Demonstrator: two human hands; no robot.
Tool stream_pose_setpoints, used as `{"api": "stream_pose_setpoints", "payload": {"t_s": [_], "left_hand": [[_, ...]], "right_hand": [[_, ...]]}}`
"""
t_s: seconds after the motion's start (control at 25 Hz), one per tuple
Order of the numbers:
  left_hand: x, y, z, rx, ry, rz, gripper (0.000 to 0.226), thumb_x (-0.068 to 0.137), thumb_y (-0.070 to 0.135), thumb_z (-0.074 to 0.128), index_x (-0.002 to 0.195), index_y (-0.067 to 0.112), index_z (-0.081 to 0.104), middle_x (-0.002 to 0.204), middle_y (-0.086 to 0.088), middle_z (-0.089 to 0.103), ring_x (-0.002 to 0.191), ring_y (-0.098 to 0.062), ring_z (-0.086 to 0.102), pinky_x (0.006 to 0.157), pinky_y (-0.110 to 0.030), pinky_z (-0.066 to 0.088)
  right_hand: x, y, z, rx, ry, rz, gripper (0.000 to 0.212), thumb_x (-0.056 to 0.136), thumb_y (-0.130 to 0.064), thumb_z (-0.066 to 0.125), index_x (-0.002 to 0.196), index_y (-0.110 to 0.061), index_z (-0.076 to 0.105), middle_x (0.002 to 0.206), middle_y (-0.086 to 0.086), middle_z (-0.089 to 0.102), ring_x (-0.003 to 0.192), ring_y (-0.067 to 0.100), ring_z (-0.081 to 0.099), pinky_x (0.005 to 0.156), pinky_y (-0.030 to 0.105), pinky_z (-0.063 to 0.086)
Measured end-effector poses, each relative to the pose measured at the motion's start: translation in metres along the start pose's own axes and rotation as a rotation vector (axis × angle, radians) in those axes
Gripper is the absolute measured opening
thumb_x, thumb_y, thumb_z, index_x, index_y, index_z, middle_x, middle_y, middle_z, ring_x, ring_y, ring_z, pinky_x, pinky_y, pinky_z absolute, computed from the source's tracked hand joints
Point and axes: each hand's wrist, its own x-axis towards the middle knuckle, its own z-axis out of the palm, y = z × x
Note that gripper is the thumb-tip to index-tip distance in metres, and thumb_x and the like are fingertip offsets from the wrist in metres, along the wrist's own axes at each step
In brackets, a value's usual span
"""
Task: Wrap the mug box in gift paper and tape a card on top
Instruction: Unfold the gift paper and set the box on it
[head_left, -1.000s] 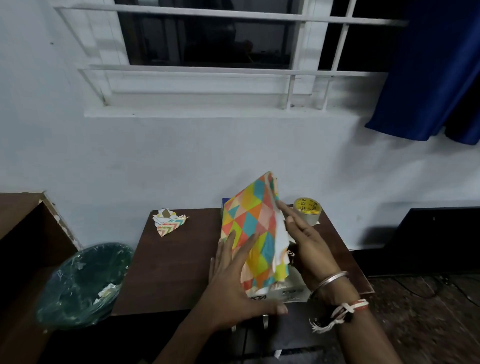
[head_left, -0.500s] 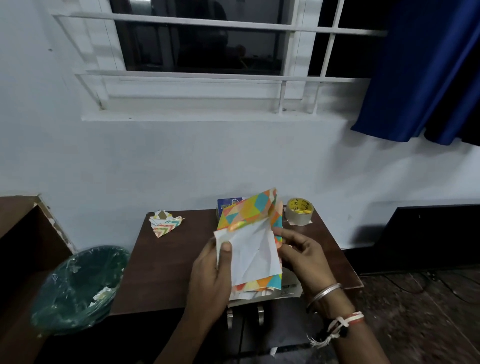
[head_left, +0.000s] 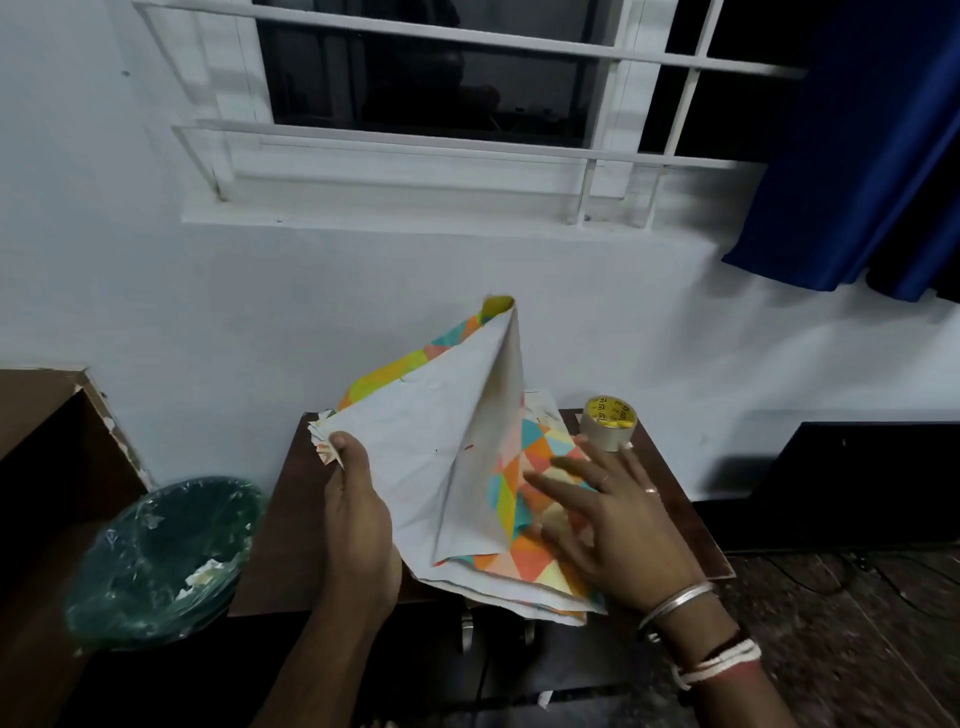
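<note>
Pinching the gift paper (head_left: 431, 457) at its 9 o'clock edge with the left hand (head_left: 358, 525), thumb on the white underside, fingers curled behind. Holding that flap up off the bench (head_left: 280, 545), white side toward the camera, peak pointing to 12 o'clock. Pressing down flat on the paper's coloured triangle side with the right hand (head_left: 608, 525), fingers straight and spread, at 3 o'clock of the raised flap. No telling the mug box's place: nothing of it visible past the paper. Tape roll (head_left: 608, 421) lying flat on the bench at 12 o'clock of the right hand, just beside the fingertips. Green lined bin (head_left: 161, 556) off the bench's 9 o'clock side. Blue curtain (head_left: 857, 156) at 2 o'clock, beside the barred window (head_left: 415, 171).
</note>
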Motion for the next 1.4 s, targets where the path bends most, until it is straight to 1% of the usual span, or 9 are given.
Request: {"api": "stream_pose_setpoints", "payload": {"t_s": [0.12,0.24,0.4,0.6,0.76,0.88,0.96,1.2,1.4], "left_hand": [[0.001,0.0,-0.001,-0.128,-0.058,-0.182,0.096,0.077,0.088,0.057,0.149,0.024,0.052,0.151,0.0,0.055,0.14,-0.028,0.053,0.121,-0.052,0.036],[0.013,-0.002,-0.007,-0.102,0.175,-0.393,0.085,0.098,0.075,0.032,0.161,0.018,0.028,0.166,-0.006,0.032,0.152,-0.029,0.034,0.124,-0.047,0.03],[0.028,-0.012,-0.018,-0.347,0.198,-0.461,0.065,0.107,0.061,0.032,0.15,0.015,0.049,0.15,-0.014,0.055,0.133,-0.035,0.056,0.096,-0.051,0.05],[0.011,-0.01,-0.014,-0.329,-0.013,-0.438,0.071,0.098,0.076,0.03,0.14,0.026,0.059,0.129,-0.009,0.072,0.117,-0.035,0.067,0.09,-0.053,0.055],[-0.009,-0.005,-0.009,-0.148,-0.124,-0.402,0.073,0.085,0.085,0.041,0.134,0.035,0.063,0.125,0.001,0.074,0.117,-0.028,0.069,0.102,-0.058,0.05],[-0.02,-0.012,-0.005,-0.076,-0.199,-0.32,0.076,0.075,0.073,0.073,0.14,0.04,0.054,0.13,0.006,0.072,0.118,-0.022,0.07,0.098,-0.06,0.054],[-0.02,-0.016,-0.007,-0.12,-0.208,-0.315,0.066,0.083,0.061,0.075,0.142,0.042,0.051,0.131,0.006,0.071,0.12,-0.023,0.069,0.096,-0.061,0.055],[-0.016,-0.022,-0.01,-0.204,-0.181,-0.423,0.035,0.088,0.017,0.048,0.12,0.015,0.061,0.118,-0.013,0.069,0.105,-0.031,0.063,0.079,-0.044,0.056],[-0.028,-0.027,-0.007,-0.043,-0.189,-0.235,0.058,0.091,-0.009,0.054,0.129,0.034,0.045,0.109,0.0,0.075,0.094,-0.026,0.074,0.074,-0.046,0.063]], "right_hand": [[0.01,-0.023,-0.004,0.264,-0.19,0.031,0.059,0.097,-0.06,0.044,0.154,-0.054,0.029,0.122,-0.009,0.069,0.111,0.015,0.064,0.091,0.036,0.053],[0.011,-0.029,0.002,0.297,-0.411,0.047,0.087,0.084,-0.084,0.05,0.157,-0.056,0.013,0.151,-0.016,0.048,0.131,0.009,0.051,0.107,0.037,0.047],[0.001,-0.022,0.008,0.191,-0.638,0.012,0.102,0.082,-0.067,0.069,0.158,-0.053,0.004,0.16,-0.012,0.036,0.138,0.015,0.045,0.114,0.035,0.041],[0.004,-0.023,-0.002,0.096,-0.301,0.032,0.043,0.094,-0.033,0.052,0.135,-0.036,0.064,0.117,-0.002,0.075,0.104,0.025,0.069,0.086,0.036,0.054],[0.008,-0.033,-0.021,0.169,0.019,0.207,0.039,0.097,-0.021,0.062,0.127,-0.045,0.065,0.095,-0.009,0.076,0.08,0.017,0.07,0.074,0.035,0.055],[0.024,-0.04,-0.036,0.169,0.191,0.251,0.034,0.097,-0.021,0.061,0.122,-0.043,0.066,0.091,-0.011,0.074,0.078,0.021,0.069,0.071,0.036,0.054],[0.037,-0.043,-0.048,0.086,0.273,0.26,0.028,0.098,-0.022,0.06,0.119,-0.04,0.067,0.08,-0.009,0.069,0.076,0.027,0.067,0.067,0.036,0.051],[0.054,-0.054,-0.065,-0.306,0.33,0.382,0.018,0.1,-0.025,0.061,0.112,-0.035,0.07,0.063,-0.013,0.035,0.081,0.036,0.059,0.053,0.029,0.033],[0.09,-0.037,-0.09,-0.175,0.073,0.441,0.02,0.101,-0.031,0.053,0.111,-0.041,0.068,0.094,-0.001,0.072,0.089,0.036,0.065,0.07,0.037,0.049]]}}
